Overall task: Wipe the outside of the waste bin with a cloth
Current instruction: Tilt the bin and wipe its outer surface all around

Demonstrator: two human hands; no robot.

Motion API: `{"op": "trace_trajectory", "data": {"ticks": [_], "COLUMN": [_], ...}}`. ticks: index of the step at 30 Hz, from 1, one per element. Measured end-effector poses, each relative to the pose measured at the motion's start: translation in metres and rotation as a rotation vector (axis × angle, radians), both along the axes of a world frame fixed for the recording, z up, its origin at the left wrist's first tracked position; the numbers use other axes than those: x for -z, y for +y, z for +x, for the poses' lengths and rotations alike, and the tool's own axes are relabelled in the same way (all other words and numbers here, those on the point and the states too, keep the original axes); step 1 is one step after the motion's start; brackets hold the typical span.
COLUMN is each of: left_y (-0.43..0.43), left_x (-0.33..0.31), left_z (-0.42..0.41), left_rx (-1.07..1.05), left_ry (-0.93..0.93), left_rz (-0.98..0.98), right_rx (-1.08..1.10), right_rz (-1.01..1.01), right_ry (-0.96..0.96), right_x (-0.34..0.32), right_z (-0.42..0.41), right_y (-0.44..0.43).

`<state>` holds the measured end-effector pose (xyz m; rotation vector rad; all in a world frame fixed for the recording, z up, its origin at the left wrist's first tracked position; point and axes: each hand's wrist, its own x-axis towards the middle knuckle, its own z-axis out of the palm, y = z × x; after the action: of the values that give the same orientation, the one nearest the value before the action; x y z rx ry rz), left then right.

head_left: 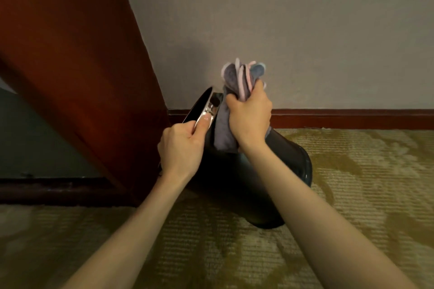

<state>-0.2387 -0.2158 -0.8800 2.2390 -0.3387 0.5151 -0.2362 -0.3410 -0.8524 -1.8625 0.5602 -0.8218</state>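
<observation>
Head view: reddish wood panel [70,54] at 10 o'clock, beige wall [305,30] at 1 o'clock with a dark baseboard [352,118] under it, olive patterned carpet [352,183] below. Black waste bin [246,183] at centre, tilted, mouth toward 11 o'clock, between both hands. Left hand [180,148] clenched on its chrome rim [206,105]. Right hand [250,117] grasps a bunched grey cloth [237,77] against the bin's upper side.

Waste bin [223,183]: black body, smooth and glossy, catching reflections; material not certain. Rim [207,108]: mirror-polished silver metal. Cloth [224,131]: soft grey fabric, matt, fuzzy nap, pale pink stitched edging. Carpet [364,206]: olive-gold pile, ribbed, rough, matt. Wood panel [70,42]: red-brown, smooth, satin sheen. Skirting board [352,118]: dark red-brown wood, faintly glossy. Wall [305,19]: pale, matt, finely textured.
</observation>
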Motion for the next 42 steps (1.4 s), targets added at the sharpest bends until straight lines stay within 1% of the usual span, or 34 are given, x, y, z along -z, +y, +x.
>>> {"op": "trace_trajectory", "data": {"ticks": [9, 12, 16, 22, 25, 30, 35, 39, 42], "left_y": [0.015, 0.016, 0.012, 0.004, 0.002, -0.004, -0.016, -0.033, -0.044], "left_x": [0.009, 0.011, 0.012, 0.011, 0.008, -0.001, -0.006, -0.011, -0.015], "left_z": [-0.011, -0.014, -0.011, 0.0, 0.004, 0.004, -0.002, -0.006, -0.003], "left_rx": [0.064, 0.089, 0.088, 0.052, 0.067, 0.12, 0.083, 0.035, 0.006], "left_ry": [0.002, -0.007, -0.037, -0.042, -0.026, -0.009, -0.009, -0.023, -0.047], "left_rz": [-0.063, -0.071, -0.064, -0.039, -0.035, -0.004, 0.038, 0.087, 0.111], "right_rx": [-0.121, -0.161, -0.056, 0.087, 0.143, 0.261, 0.354, 0.333, 0.264], "right_rz": [0.129, 0.128, 0.101, 0.112, 0.132, 0.192, 0.188, 0.142, 0.024], "right_ry": [0.241, 0.285, 0.272, 0.384, 0.403, 0.329, 0.194, 0.103, 0.026], "right_x": [0.008, 0.016, 0.033, 0.07, 0.083, 0.09, 0.079, 0.055, 0.041], "right_z": [0.046, 0.047, 0.026, -0.029, -0.052, -0.068, -0.073, -0.066, -0.058], "right_y": [-0.042, -0.059, -0.082, -0.125, -0.135, -0.128, -0.094, -0.063, -0.044]}}
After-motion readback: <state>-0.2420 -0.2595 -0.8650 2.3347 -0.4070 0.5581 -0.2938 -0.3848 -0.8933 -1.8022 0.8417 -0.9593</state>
